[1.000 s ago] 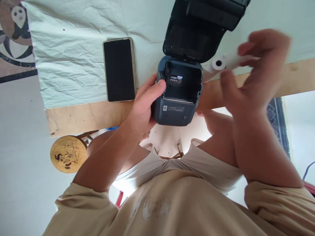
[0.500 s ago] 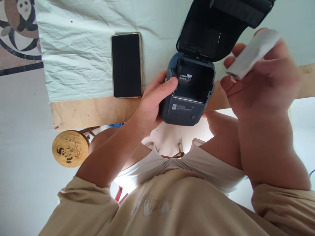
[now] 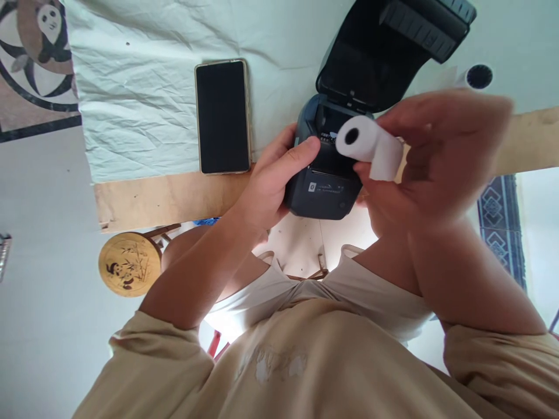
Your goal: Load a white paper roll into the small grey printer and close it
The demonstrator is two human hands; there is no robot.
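My left hand [image 3: 279, 174] grips a dark portable label printer [image 3: 323, 195] by its left side, thumb on the rim of the paper bay. The printer's black lid [image 3: 362, 64] is swung up and back, so the bay lies exposed. A white paper roll [image 3: 369, 139] with a dark core is pinched in my right hand [image 3: 437, 151], its loose end hanging down. The roll is held over the right part of the bay, tilted, and hides some of it. Whether it touches the printer I cannot tell.
A phone [image 3: 222, 116] with a dark screen lies on the pale cloth [image 3: 140, 87] left of the printer. Another white roll with a dark core [image 3: 479, 77] is behind my right hand. A wooden table edge [image 3: 174, 201] runs in front, and a round stool [image 3: 130, 263] stands at lower left.
My right hand has brought the paper roll leftward and down, from beside the printer to over its bay, turning its core end into view. My left hand still holds the printer.
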